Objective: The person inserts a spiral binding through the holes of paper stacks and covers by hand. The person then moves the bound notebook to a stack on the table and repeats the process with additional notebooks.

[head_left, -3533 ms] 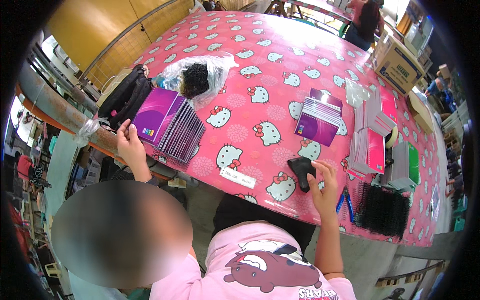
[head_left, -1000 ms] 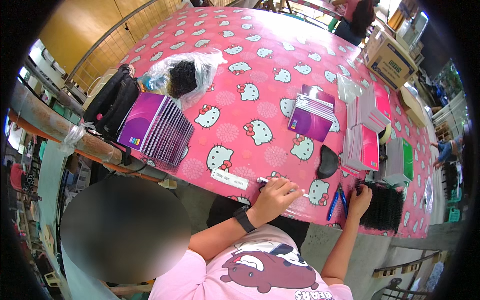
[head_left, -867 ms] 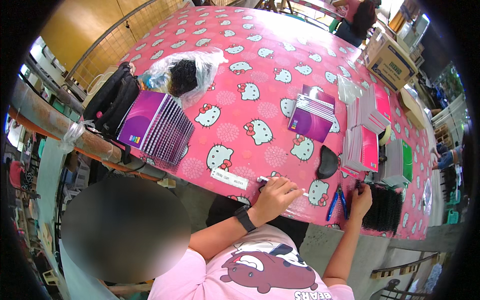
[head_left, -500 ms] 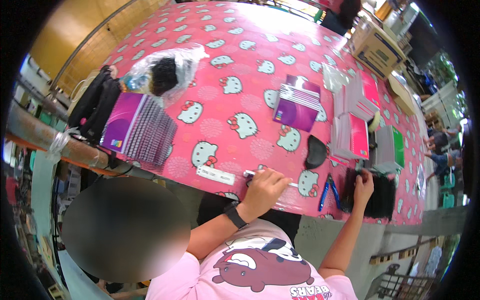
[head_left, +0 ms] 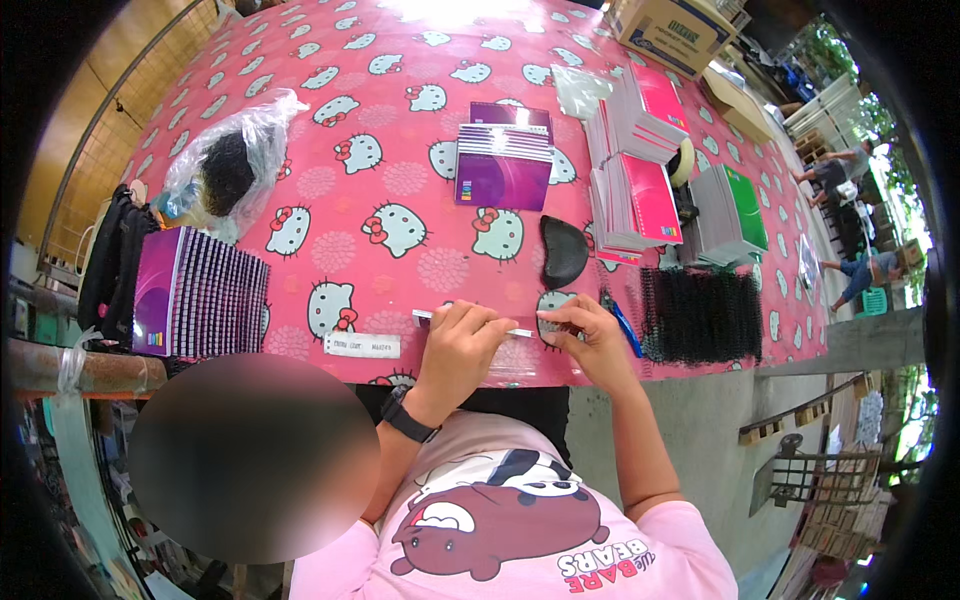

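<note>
At the near table edge my left hand [head_left: 462, 340], with a black band on its wrist, is closed over a thin notebook [head_left: 424, 317]. It stands on edge, mostly hidden by the fingers; its white ends show on both sides. Just beyond the right end, my right hand [head_left: 590, 335] has thumb and fingertips pinched together. Whatever lies in that pinch is too thin to make out. Blue-handled pliers [head_left: 622, 322] lie beside the right hand. To their right is a pile of black spiral binding coils [head_left: 703, 315]. A black half-moon-shaped object [head_left: 564, 253] rests farther back.
Spiral-bound purple notebooks [head_left: 205, 295] stand at left, near a black bag [head_left: 108, 265] and a clear plastic bag [head_left: 232, 165]. Purple notebooks [head_left: 503, 180] lie mid-table. Pink stacks [head_left: 645, 195], a green-covered stack [head_left: 735, 215] and a cardboard box [head_left: 675, 35] occupy the right. A labelled strip [head_left: 362, 346] lies left.
My right hand has moved left from the black coil pile to the notebook's right end. My left hand keeps its hold on the notebook. The whole view has turned.
</note>
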Tool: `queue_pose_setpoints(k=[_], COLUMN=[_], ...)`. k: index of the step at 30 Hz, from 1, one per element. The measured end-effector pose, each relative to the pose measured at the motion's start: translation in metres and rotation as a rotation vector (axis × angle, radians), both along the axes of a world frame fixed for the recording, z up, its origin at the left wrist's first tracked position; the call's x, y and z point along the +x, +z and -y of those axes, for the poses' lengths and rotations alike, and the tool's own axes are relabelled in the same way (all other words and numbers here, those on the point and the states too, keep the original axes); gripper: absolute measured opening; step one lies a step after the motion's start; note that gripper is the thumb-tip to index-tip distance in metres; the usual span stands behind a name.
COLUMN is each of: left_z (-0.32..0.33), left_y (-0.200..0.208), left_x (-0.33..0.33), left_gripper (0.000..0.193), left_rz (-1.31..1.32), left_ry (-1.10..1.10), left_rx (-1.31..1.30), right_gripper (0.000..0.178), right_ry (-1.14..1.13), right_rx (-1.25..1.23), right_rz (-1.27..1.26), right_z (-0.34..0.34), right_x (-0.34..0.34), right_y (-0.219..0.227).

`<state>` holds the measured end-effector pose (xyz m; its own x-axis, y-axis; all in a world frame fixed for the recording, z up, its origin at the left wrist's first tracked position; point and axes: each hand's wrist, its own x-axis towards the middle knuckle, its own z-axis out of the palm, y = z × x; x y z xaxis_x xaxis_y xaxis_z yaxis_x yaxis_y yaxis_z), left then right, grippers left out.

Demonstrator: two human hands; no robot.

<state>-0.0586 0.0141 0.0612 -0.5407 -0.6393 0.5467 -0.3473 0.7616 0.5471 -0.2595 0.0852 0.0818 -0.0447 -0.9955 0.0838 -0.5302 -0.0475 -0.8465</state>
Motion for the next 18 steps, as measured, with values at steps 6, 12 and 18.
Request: queue_pose_setpoints(k=[6, 12, 18], left_z=[0.004, 0.002, 0.001], left_y=[0.000, -0.003, -0.003], left_x=[0.000, 0.003, 0.006], left_gripper=[0.024, 0.027, 0.029], left_rz=[0.002, -0.010, -0.014], left_ry=[0.025, 0.036, 0.027], left_rx=[-0.044, -0.032, -0.007], right_gripper=[0.027, 0.027, 0.023], right_ry=[-0.264, -0.327, -0.066], right_rx=[-0.090, -0.187, -0.110], right_rz=[-0.055, -0.183, 0.042], right_z=[0.012, 0.026, 0.015], right_x=[0.018, 0.066, 0.034], right_y=[-0.016, -0.037, -0.009])
